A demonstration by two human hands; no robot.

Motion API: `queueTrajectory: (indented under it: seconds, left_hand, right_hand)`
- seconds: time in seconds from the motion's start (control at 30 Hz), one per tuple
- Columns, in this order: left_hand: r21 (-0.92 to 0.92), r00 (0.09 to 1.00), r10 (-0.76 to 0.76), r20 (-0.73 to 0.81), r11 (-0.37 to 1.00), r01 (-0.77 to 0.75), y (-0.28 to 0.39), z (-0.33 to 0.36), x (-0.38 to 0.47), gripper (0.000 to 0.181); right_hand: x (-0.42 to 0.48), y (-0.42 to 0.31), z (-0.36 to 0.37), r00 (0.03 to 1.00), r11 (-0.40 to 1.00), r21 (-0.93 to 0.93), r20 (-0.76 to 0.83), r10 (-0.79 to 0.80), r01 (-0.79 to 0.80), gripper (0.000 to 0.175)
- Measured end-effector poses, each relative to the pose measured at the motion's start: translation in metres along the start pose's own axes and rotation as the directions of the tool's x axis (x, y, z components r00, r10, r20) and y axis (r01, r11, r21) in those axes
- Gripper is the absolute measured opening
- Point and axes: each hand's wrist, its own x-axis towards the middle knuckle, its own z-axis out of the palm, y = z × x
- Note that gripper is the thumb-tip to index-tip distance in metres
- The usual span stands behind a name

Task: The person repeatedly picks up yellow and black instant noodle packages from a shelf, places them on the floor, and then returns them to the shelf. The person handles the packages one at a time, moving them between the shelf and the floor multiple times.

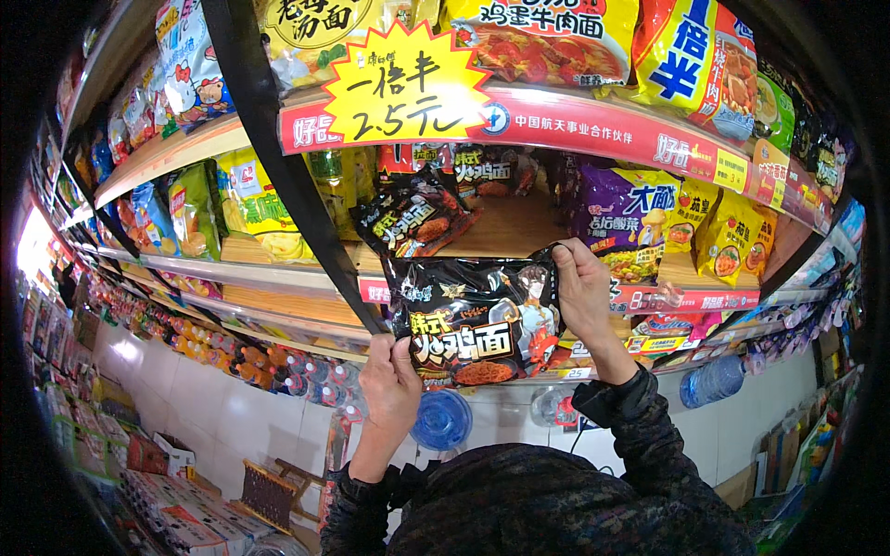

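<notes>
A black packet of instant noodles (480, 323) is stretched between my two hands, its printed front facing up, before a store shelf. My left hand (391, 379) pinches its lower left corner. The upper right corner is gripped by my right hand (580, 288). Just behind it, a similar black noodle packet (417, 215) lies tilted on the wooden shelf board (507, 222), with more dark packets deeper in. To the right on that shelf stands a purple noodle packet (619, 215), beside yellow noodle packets (733, 233).
An upper shelf edge with a red strip (577, 132) and a yellow star-shaped price sign (408, 87) overhangs the packets. A black shelf upright (292, 160) stands left. Below are a blue plastic container (441, 419), large water bottles (713, 382), drink bottles and a folding wooden stool (268, 493).
</notes>
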Motion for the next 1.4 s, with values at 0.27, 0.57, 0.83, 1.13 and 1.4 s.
queueTrajectory:
  seconds: [0.27, 0.57, 0.83, 1.13, 1.4]
  left_hand:
    - [-0.667, 0.94, -0.082, 0.332, 0.684, 0.296, -0.022, 0.001, -0.003, 0.014]
    - [-0.736, 0.99, -0.139, -0.008, 0.671, 0.088, -0.015, 0.013, 0.001, 0.014]
    - [-0.755, 0.971, -0.217, -0.101, 0.652, 0.067, -0.016, 0.048, 0.032, 0.018]
    - [-0.424, 0.869, -0.252, -0.427, 0.904, 0.054, -0.026, 0.079, 0.111, 0.025]
    - [-0.12, 0.819, -0.168, -0.549, 0.985, 0.122, -0.046, 0.093, 0.147, 0.02]
  right_hand:
    - [-0.006, 0.001, 0.007, 0.811, 0.692, 0.423, 0.314, 0.494, -0.585, 0.031]
    - [-0.038, 0.016, 0.004, 0.663, 0.677, 0.199, 0.516, 0.542, -0.709, 0.025]
    - [0.003, 0.016, 0.016, 0.972, 0.867, -0.453, 0.191, -0.136, 0.21, 0.017]
    - [0.105, 0.02, 0.061, 0.954, 0.551, -0.783, 0.187, -0.236, 0.29, 0.015]
    - [0.204, 0.053, 0.048, 0.95, 0.708, -0.633, 0.223, -0.218, 0.311, 0.031]
